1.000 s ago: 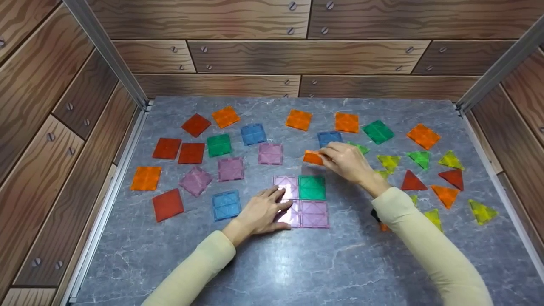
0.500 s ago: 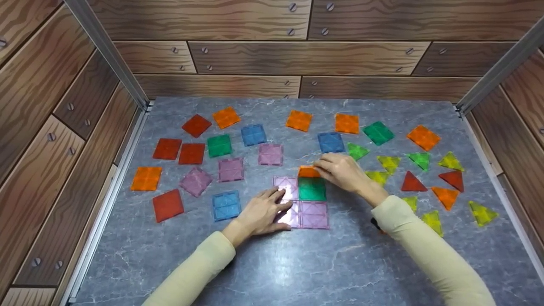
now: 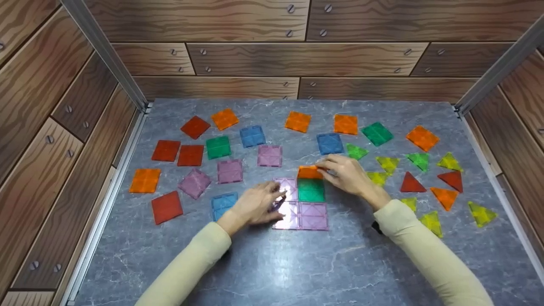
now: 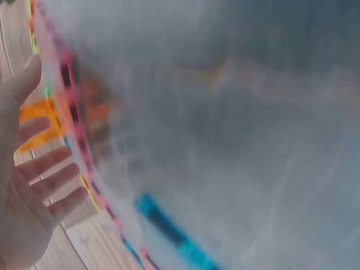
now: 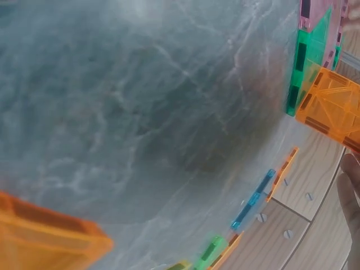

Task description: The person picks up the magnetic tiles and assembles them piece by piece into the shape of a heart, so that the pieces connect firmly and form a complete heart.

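My right hand [image 3: 348,175] pinches an orange square magnetic tile [image 3: 310,172] by its right side. That tile stands upright along the far edge of a green square tile [image 3: 311,190]. In the right wrist view the orange tile [image 5: 337,107] meets the green tile [image 5: 306,67]. The green tile lies flat in a two-by-two block with pink tiles [image 3: 314,215]. Over the block's left side hovers my left hand [image 3: 254,205], fingers spread and holding nothing. In the left wrist view the left hand [image 4: 34,185] shows relaxed, parted fingers near the pink tile edges.
Left of the block lie loose squares, including a blue tile [image 3: 222,207], a pink tile [image 3: 230,171] and a red tile [image 3: 167,207]. Triangles such as a yellow one [image 3: 482,213] and a red one [image 3: 412,182] lie at right. More squares, like this blue one [image 3: 330,143], line the back.
My right hand has brought the orange tile left and nearer, and it now stands at the green tile's far edge. My left hand has lifted off the pink tiles and shifted slightly left.
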A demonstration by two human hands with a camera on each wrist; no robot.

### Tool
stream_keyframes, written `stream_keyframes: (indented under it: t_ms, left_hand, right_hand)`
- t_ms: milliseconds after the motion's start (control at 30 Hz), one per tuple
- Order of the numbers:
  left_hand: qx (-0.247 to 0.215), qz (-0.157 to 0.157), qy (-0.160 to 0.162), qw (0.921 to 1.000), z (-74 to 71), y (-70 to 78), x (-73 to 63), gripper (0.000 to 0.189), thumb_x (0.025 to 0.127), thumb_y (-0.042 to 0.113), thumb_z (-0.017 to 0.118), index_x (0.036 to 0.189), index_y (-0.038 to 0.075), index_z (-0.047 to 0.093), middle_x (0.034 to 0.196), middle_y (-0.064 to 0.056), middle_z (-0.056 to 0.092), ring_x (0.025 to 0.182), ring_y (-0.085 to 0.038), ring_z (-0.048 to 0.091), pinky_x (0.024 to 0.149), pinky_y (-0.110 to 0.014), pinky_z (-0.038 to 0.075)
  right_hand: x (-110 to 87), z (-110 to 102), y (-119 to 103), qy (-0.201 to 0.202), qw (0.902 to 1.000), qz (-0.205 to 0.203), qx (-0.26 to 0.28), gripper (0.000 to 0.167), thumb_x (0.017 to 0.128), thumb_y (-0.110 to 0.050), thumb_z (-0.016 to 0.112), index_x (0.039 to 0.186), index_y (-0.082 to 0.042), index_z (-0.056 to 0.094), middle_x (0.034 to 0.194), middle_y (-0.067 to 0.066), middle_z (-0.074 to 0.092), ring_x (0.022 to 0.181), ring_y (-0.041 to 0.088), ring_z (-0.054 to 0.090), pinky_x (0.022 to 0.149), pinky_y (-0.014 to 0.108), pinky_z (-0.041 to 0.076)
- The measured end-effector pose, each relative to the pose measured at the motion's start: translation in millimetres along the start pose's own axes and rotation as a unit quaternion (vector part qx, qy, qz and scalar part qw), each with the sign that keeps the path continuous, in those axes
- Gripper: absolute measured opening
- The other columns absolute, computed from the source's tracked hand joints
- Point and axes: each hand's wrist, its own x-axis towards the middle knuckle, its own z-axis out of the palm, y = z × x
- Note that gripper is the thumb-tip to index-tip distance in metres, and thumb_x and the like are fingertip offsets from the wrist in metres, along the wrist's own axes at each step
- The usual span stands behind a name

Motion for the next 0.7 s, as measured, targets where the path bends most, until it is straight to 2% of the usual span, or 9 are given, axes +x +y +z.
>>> stream_keyframes:
  t_ms: [133, 300, 400, 567, 700]
  left_hand:
    - [-0.016, -0.030, 0.014, 0.9993, -10.7, -22.2, 15.9, 0.063, 0.100, 0.048, 0.070, 0.151, 0.014, 0.057, 0.149, -0.019, 0.059, 0.135, -0.037, 0.062, 0.112, -0.052, 0.054]
    - [-0.049, -0.091, -0.002, 0.9946, -19.3, -50.7, 39.5, 0.064, 0.102, 0.046, 0.068, 0.154, 0.014, 0.053, 0.158, -0.021, 0.052, 0.144, -0.042, 0.054, 0.119, -0.057, 0.046]
    - [-0.051, -0.119, -0.009, 0.9915, -21.2, -65.2, 52.3, 0.066, 0.102, 0.047, 0.066, 0.157, 0.014, 0.049, 0.161, -0.021, 0.049, 0.148, -0.042, 0.049, 0.122, -0.058, 0.042]
    - [-0.026, -0.129, -0.018, 0.9912, -22.8, -81.8, 71.8, 0.066, 0.104, 0.050, 0.063, 0.155, 0.011, 0.050, 0.156, -0.021, 0.052, 0.144, -0.040, 0.051, 0.121, -0.055, 0.044]
    - [-0.002, -0.128, -0.030, 0.9913, -22.1, -88.3, 82.7, 0.068, 0.104, 0.054, 0.060, 0.156, 0.011, 0.049, 0.152, -0.020, 0.054, 0.141, -0.039, 0.053, 0.119, -0.054, 0.047]
  right_hand:
    - [-5.2, 0.0, 2.3, 0.018, 0.9998, 0.009, 0.004, 0.024, 0.082, -0.005, 0.088, 0.106, -0.006, 0.081, 0.098, 0.009, 0.078, 0.087, 0.025, 0.075, 0.073, 0.042, 0.064]
    - [-8.2, -0.6, 2.5, 0.023, 0.9995, 0.022, 0.008, 0.025, 0.082, -0.004, 0.088, 0.106, -0.006, 0.082, 0.097, 0.008, 0.078, 0.086, 0.025, 0.075, 0.071, 0.042, 0.063]
    - [-8.7, -0.8, 2.3, 0.019, 0.9995, 0.022, 0.009, 0.023, 0.084, -0.007, 0.087, 0.107, -0.007, 0.081, 0.097, 0.008, 0.078, 0.086, 0.024, 0.074, 0.071, 0.041, 0.063]
    - [-9.5, -1.2, 2.8, 0.020, 0.9995, 0.024, 0.008, 0.023, 0.085, -0.008, 0.087, 0.107, -0.007, 0.081, 0.098, 0.008, 0.078, 0.087, 0.025, 0.074, 0.072, 0.041, 0.063]
    - [-9.6, -2.1, 2.8, 0.018, 0.9995, 0.026, 0.004, 0.023, 0.085, -0.008, 0.087, 0.107, -0.008, 0.081, 0.097, 0.009, 0.077, 0.086, 0.025, 0.074, 0.071, 0.040, 0.063]
